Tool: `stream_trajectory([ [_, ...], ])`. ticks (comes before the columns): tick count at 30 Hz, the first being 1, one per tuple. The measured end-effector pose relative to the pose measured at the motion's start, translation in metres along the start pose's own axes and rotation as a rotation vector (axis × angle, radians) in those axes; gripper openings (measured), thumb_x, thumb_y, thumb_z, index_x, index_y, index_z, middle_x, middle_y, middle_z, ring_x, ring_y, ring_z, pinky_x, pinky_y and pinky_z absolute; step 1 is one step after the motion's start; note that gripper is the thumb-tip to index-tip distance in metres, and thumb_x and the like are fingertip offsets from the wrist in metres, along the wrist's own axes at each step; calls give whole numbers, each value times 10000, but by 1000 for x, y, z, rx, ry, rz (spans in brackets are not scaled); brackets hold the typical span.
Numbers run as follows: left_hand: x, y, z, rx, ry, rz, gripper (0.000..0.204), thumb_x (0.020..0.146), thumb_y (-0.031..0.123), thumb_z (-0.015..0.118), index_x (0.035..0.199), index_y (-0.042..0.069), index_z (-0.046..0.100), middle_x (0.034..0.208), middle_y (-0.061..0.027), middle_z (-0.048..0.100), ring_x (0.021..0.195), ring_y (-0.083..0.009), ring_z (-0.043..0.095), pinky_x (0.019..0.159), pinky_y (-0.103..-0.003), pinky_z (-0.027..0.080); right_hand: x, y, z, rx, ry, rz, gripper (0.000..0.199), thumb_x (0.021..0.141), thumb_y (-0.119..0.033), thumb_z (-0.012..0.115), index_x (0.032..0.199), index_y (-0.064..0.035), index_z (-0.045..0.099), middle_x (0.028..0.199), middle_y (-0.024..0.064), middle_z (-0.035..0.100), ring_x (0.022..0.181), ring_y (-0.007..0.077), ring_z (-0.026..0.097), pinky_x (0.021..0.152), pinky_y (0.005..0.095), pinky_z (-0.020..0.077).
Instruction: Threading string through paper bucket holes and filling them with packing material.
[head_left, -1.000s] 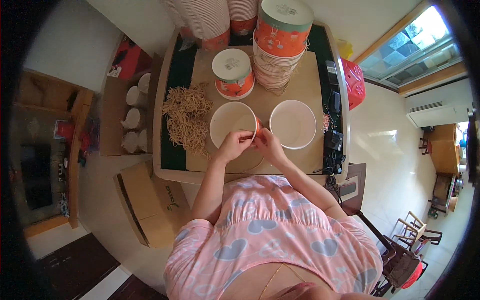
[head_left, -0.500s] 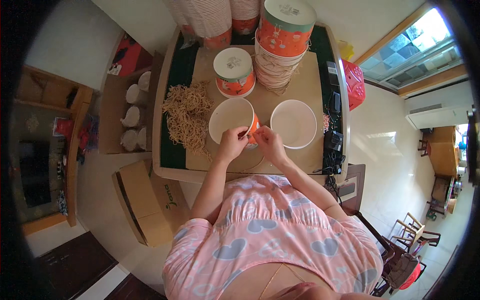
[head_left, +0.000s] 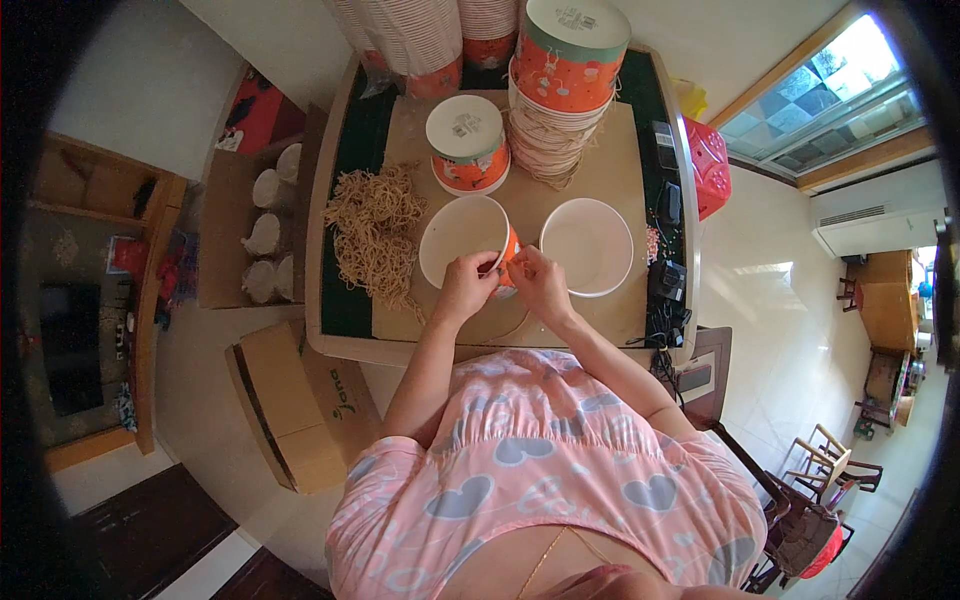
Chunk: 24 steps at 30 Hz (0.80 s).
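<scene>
Tilted slightly further since before, the orange paper cup (head_left: 470, 245) is pinched at its rim by both hands (head_left: 505, 280), steadying it on the bench (head_left: 620, 170) beside the white bowl (head_left: 587, 246).

I count two hands, my left hand (head_left: 462, 288) and my right hand (head_left: 540, 283). They both pinch the rim of one paper bowl (head_left: 462, 240) that lies tipped on its side. One more white paper bowl (head_left: 586, 246) sits open next to it. One orange bowl (head_left: 467, 145) stands upside down behind them. I see one tall stack of bowls (head_left: 560, 90) on the table (head_left: 345, 310), and more stacks at the back edge, but I cannot tell how many. There is one pile of rubber bands (head_left: 375, 232). On the floor I count two cardboard boxes, one brown box (head_left: 290, 400) and one open box (head_left: 225, 240) holding cups. One red stool (head_left: 707, 165) is on the right.
</scene>
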<state>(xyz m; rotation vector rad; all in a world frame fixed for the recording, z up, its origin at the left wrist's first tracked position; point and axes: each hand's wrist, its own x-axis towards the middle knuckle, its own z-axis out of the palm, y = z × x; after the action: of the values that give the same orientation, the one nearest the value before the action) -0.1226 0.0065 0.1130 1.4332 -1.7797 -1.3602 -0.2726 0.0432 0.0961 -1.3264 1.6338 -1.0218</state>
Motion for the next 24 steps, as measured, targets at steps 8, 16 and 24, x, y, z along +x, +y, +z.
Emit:
stream_trajectory([
  [8,1,5,-2,2,-1,10,234,780,35,600,1009,-8,627,846,-110,679,769,-145,653,701,-273,513,0,0,3,4,4,-12,155,790,-164,640,813,-25,576,572,106,539,488,173,495,481,325,401],
  [16,0,7,-1,-6,17,34,237,781,39,603,1012,-7,628,859,-106,677,777,-145,651,705,-274,515,-1,-2,2,-3,-13,-50,151,774,-162,651,827,-34,591,582,107,550,493,176,507,483,324,403],
  [24,-1,9,-1,-39,-2,25,230,792,43,602,1015,-11,626,860,-98,677,775,-132,645,712,-268,512,1,-2,2,-14,-29,9,162,780,-175,649,825,-34,582,575,110,537,496,182,503,483,332,398],
])
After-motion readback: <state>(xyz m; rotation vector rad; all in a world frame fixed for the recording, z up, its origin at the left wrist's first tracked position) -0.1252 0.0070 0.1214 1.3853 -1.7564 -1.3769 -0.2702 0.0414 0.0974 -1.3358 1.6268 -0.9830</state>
